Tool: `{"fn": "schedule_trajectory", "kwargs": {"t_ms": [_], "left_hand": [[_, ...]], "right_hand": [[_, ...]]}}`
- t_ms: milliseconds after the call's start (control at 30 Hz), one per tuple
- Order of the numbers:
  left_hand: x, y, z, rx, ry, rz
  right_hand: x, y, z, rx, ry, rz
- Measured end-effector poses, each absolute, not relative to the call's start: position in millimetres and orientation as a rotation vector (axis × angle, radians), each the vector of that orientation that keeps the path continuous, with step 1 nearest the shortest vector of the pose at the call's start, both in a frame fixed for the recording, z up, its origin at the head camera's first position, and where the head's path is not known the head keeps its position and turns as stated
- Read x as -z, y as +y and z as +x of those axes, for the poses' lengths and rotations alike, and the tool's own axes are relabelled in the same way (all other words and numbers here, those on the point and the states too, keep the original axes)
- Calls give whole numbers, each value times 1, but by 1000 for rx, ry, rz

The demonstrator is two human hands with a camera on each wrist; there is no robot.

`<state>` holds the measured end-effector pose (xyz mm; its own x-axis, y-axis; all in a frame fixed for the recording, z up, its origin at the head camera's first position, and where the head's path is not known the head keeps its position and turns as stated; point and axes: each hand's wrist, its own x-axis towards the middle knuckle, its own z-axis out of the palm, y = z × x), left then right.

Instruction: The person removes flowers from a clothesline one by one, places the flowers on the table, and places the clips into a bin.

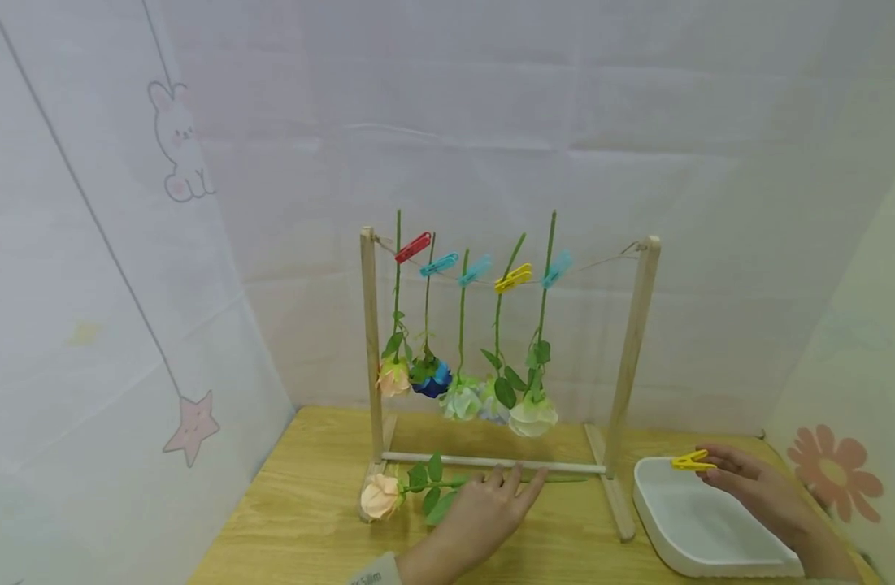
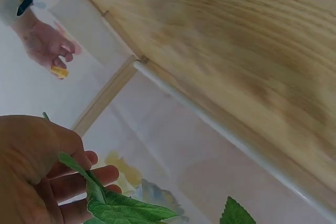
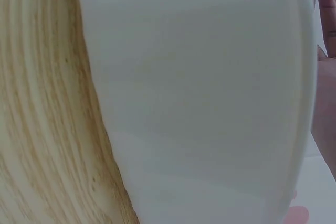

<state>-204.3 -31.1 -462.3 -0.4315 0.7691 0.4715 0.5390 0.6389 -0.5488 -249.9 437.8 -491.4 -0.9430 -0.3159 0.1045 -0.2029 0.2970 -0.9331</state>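
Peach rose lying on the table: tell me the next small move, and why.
Probably lift the lying peach rose toward the bare right stretch of string: the left hand is at its stem, the right hand pinches a yellow clothespin, and five flowers already hang clipped.

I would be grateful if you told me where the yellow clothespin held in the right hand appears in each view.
Head: the yellow clothespin is low on the right, at the right hand's fingertips.
Left wrist: the yellow clothespin is toward the upper left.
Right wrist: only a bit of it shows, cut off at the top right corner.
Shared landmark: the right hand, partly out of frame in the right wrist view.
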Motion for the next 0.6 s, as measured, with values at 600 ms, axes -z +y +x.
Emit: {"fn": "schedule_trajectory", "kwargs": {"t_ms": [600], "left_hand": [[486,-24,-216,-479,-2083,-1056]], "right_hand": [[500,432,-254,1685,2428,-461]]}}
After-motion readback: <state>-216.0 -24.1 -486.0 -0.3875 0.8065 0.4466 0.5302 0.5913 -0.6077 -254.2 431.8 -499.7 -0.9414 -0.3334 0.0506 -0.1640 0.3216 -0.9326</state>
